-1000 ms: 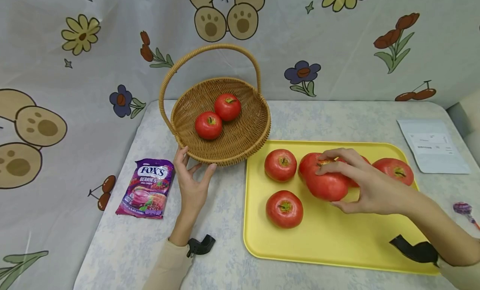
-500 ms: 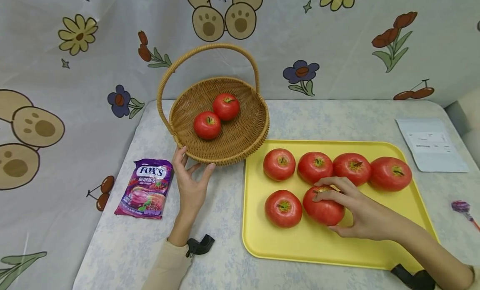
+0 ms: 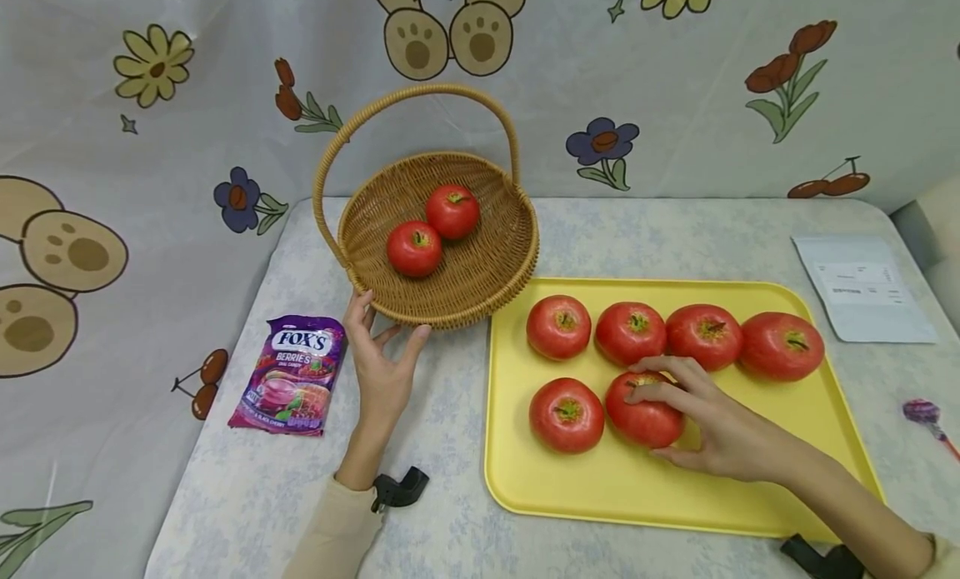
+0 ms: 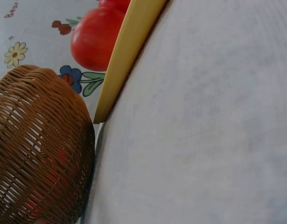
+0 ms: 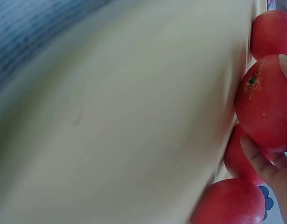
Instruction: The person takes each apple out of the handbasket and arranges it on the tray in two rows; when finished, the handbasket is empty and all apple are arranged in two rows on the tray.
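Note:
My right hand [image 3: 723,429] grips a red apple [image 3: 637,412] in the front row on the yellow tray [image 3: 600,496]; thumb on the near side, fingertips over the top. In the right wrist view, the thumb and fingers span this apple [image 5: 267,105]. Another apple [image 3: 567,416] lies just left of it, and several more stand in a row behind. My left hand [image 3: 382,371] holds the lower left edge of a wicker basket [image 3: 480,287], its fingers at the rim and partly hidden. Two apples [image 3: 415,248] rest inside the basket, whose arched handle stands up.
A purple candy bag [image 3: 291,375] lies left of my left hand. Beyond the tray's right side are a pale blue pouch [image 3: 862,287] and a lollipop [image 3: 924,412]. A patterned cloth [image 3: 660,87] hangs behind the table.
My right hand has brought its apple down and nearer, from over the back row to the front row, and has stayed there over the last half second. Left hand and basket keep their place.

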A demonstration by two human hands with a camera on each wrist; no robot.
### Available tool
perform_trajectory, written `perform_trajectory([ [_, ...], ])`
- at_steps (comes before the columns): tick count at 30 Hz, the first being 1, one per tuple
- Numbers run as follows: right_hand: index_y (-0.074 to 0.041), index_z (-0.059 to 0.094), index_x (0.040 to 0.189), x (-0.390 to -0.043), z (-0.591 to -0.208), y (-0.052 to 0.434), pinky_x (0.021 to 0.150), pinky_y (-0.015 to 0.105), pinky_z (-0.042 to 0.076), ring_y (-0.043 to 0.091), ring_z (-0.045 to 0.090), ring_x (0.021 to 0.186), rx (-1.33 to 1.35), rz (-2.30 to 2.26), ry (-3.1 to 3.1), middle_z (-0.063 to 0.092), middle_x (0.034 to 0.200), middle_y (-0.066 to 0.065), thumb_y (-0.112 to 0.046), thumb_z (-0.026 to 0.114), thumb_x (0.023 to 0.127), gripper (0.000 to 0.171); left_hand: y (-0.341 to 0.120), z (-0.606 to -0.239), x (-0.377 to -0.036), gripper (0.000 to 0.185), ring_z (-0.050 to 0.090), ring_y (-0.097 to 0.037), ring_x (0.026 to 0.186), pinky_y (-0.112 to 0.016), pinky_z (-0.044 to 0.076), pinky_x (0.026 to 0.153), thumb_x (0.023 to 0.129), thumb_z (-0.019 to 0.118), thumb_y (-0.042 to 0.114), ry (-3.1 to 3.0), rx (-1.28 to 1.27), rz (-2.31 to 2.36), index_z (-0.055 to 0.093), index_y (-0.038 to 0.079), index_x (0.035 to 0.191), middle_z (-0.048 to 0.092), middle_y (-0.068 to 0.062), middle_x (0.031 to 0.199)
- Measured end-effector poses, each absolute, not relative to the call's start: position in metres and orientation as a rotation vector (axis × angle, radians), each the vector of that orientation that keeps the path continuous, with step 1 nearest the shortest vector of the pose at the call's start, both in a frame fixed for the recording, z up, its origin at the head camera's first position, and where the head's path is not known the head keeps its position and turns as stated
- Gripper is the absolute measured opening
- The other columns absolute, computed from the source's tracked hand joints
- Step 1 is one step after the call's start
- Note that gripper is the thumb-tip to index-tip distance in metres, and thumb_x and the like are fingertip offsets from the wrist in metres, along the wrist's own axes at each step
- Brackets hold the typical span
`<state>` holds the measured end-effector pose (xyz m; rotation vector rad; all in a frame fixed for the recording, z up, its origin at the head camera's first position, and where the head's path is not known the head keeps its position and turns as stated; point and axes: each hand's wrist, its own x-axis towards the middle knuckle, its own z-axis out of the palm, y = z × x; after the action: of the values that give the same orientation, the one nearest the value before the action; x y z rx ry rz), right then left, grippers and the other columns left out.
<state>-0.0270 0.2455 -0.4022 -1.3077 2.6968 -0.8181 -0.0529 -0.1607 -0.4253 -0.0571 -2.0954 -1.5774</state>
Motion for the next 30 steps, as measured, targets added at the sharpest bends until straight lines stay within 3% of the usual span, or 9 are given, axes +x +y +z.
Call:
perform_trajectory([
  [9, -0.032, 0.056, 0.127, -0.022, -0.401, 0.249, 0.106, 0.008, 0.026, 0.014, 0.031, 0.134, -1.239, -0.905, 2.627, 0.04, 0.144, 0.005, -0.02, 0.089, 0.068, 0.068, -0.166, -0.437, -0.056, 0.079, 0.031, -0.037, 0.143, -0.044, 0.048, 0.094, 0.085, 0.075, 0.006, -2.092, -0.07, -1.554, 0.026, 0.003, 0.147, 0.013, -0.005, 0.162],
  [15, -0.029, 0.061, 0.123, -0.022, -0.402, 0.248, 0.106, 0.01, 0.026, 0.018, 0.033, 0.131, -1.311, -0.986, 2.619, 0.044, 0.139, 0.009, -0.016, 0.089, 0.066, 0.064, -0.166, -0.437, -0.056, 0.079, 0.031, -0.036, 0.143, -0.043, 0.048, 0.094, 0.086, 0.075, 0.007, -2.093, -0.07, -1.56, 0.025, 0.001, 0.147, 0.013, -0.004, 0.163],
  [20, -0.033, 0.061, 0.12, -0.019, -0.404, 0.249, 0.105, 0.01, 0.027, 0.016, 0.03, 0.132, -1.259, -0.949, 2.623, 0.042, 0.139, 0.006, -0.018, 0.091, 0.063, 0.067, -0.165, -0.435, -0.056, 0.08, 0.03, -0.036, 0.144, -0.047, 0.048, 0.094, 0.084, 0.074, 0.001, -2.104, -0.057, -1.555, 0.024, 0.001, 0.147, 0.012, -0.008, 0.162],
  [26, -0.034, 0.062, 0.117, -0.013, -0.408, 0.248, 0.103, 0.013, 0.028, 0.016, 0.032, 0.129, -1.24, -0.927, 2.686, 0.044, 0.137, 0.006, -0.019, 0.093, 0.06, 0.067, -0.156, -0.415, -0.05, 0.077, 0.028, -0.045, 0.142, -0.056, 0.045, 0.093, 0.084, 0.072, -0.004, -2.101, -0.061, -1.574, 0.023, -0.007, 0.144, 0.01, -0.023, 0.16],
  [30, -0.032, 0.063, 0.117, -0.012, -0.41, 0.246, 0.103, 0.011, 0.028, 0.017, 0.035, 0.127, -1.3, -0.943, 2.721, 0.046, 0.135, 0.008, -0.037, 0.085, 0.075, 0.048, -0.153, -0.405, -0.046, 0.075, 0.028, -0.045, 0.142, -0.054, 0.045, 0.093, 0.086, 0.071, -0.002, -2.113, -0.05, -1.575, 0.024, -0.008, 0.143, 0.011, -0.024, 0.159],
])
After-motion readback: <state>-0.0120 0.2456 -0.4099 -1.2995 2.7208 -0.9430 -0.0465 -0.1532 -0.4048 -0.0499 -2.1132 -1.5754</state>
